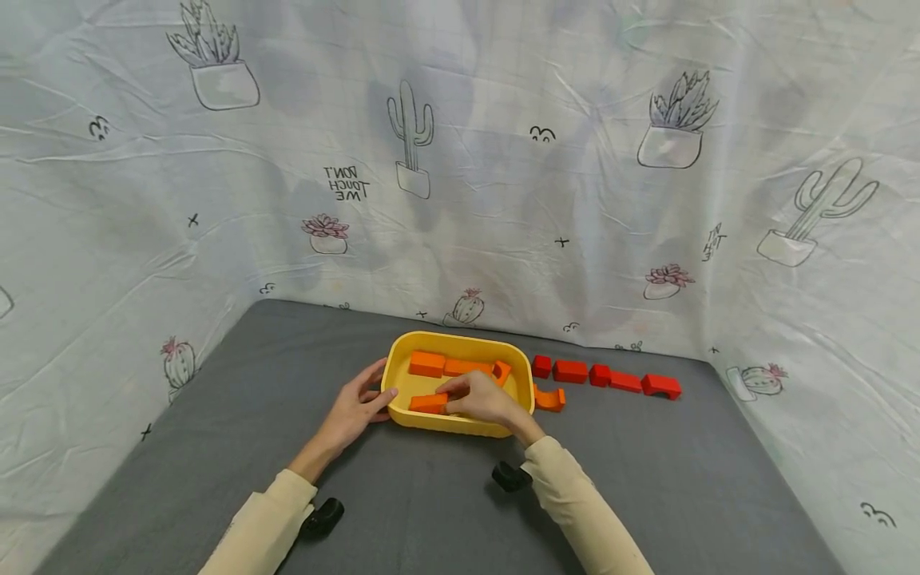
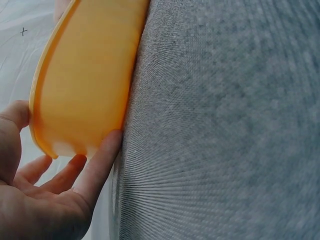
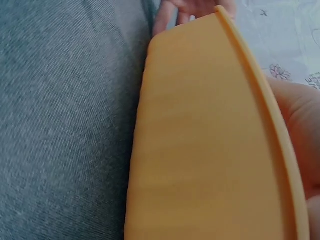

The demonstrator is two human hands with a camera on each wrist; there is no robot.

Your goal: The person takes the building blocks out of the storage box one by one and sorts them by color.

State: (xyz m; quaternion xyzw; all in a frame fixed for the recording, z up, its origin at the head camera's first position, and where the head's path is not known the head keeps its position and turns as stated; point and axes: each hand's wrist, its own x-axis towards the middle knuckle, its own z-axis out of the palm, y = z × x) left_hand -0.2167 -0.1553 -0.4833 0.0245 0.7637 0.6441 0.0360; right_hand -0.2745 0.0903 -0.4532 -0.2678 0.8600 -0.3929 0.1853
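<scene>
A yellow plastic bin (image 1: 451, 427) sits on the grey cloth with orange blocks inside. My left hand (image 1: 352, 411) holds its left end, the thumb over the rim and the fingers against the outer wall; in the left wrist view the fingertips (image 2: 77, 159) meet that end wall. Reaching over the near side, my right hand (image 1: 485, 398) pinches an orange block (image 1: 426, 404) low in the bin. Along the bin's far side lie a thick orange block (image 1: 427, 364), a flatter orange block (image 1: 467, 367) and a curved orange piece (image 1: 501, 370). In the right wrist view the bin's wall (image 3: 205, 130) hides the right fingertips.
An orange arch block (image 1: 550, 401) lies just outside the bin's right end. Several red blocks (image 1: 570, 371) form a row behind it, ending with a red arch block (image 1: 661, 386). A patterned white curtain (image 1: 489, 176) hangs behind the grey cloth (image 1: 402, 503).
</scene>
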